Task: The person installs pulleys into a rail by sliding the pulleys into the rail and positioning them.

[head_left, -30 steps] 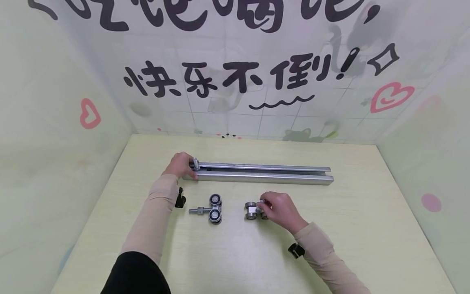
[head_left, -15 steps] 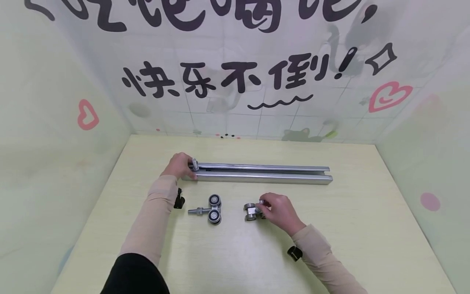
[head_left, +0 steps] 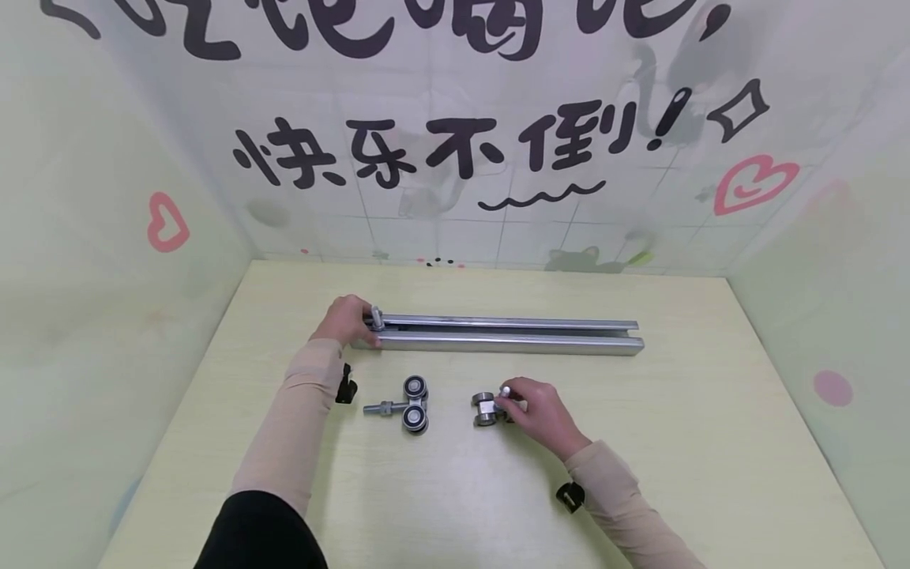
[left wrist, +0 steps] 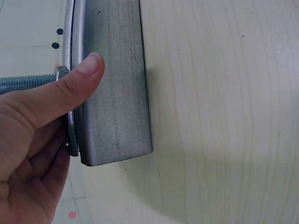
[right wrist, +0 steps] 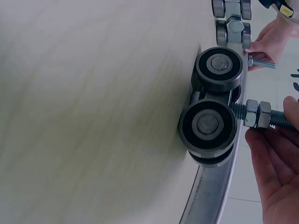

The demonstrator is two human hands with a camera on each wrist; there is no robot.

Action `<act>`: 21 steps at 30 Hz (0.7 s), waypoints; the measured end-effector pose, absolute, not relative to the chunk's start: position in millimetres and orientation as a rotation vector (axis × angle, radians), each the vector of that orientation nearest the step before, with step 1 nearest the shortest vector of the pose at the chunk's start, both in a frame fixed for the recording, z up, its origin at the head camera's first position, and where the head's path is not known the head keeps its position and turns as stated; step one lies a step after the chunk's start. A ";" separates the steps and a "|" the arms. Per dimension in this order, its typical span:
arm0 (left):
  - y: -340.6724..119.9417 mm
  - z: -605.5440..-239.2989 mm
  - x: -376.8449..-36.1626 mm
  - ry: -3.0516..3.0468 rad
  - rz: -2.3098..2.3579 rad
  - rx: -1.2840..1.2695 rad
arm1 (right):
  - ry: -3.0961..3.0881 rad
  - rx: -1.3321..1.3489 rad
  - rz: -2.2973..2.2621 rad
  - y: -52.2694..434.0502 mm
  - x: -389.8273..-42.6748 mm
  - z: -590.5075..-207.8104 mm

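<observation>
A long grey metal rail (head_left: pixel 508 335) lies across the table. My left hand (head_left: pixel 361 329) grips its left end, where a threaded bolt (head_left: pixel 377 318) sticks up. In the left wrist view my thumb (left wrist: pixel 77 79) presses on the rail's side (left wrist: pixel 114 93), with the bolt (left wrist: pixel 23 84) behind it. My right hand (head_left: pixel 509 399) pinches the bolt of a roller carriage (head_left: pixel 486 409) that rests on the table. The right wrist view shows that carriage's black wheels (right wrist: pixel 212 107) and the nutted bolt (right wrist: pixel 257 114) at my fingertips (right wrist: pixel 292 109). A second roller carriage (head_left: pixel 407 411) lies loose between my arms.
The pale wooden table (head_left: pixel 711 442) is boxed in by printed walls on the left, back and right. Black wrist camera mounts (head_left: pixel 347 389) sit on both forearms. The second carriage's bolt (head_left: pixel 380 408) points left, toward my left forearm.
My right hand has shifted slightly on the roller carriage's bolt. The left hand, the rail and the second carriage have stayed put.
</observation>
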State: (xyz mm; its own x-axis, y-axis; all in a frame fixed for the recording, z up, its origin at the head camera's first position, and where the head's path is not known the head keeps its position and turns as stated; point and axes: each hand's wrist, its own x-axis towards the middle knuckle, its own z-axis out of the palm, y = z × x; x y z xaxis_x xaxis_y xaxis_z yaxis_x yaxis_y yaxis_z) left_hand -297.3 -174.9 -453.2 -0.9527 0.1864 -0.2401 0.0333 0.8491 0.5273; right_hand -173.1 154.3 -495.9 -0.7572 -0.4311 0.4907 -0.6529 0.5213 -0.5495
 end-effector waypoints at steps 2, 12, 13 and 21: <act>-175.3 -453.2 -297.1 2.739 0.784 0.165 | -2.458 0.900 1.075 153.5 -172.5 -496.9; -175.9 -453.2 -296.2 2.731 0.795 0.158 | -2.399 0.884 0.906 149.9 -172.8 -495.4; -175.9 -453.4 -296.2 2.732 0.794 0.158 | -2.393 0.886 0.884 149.5 -172.9 -495.3; -176.3 -454.9 -296.2 2.737 0.806 0.162 | -2.391 0.839 0.781 150.6 -173.3 -491.6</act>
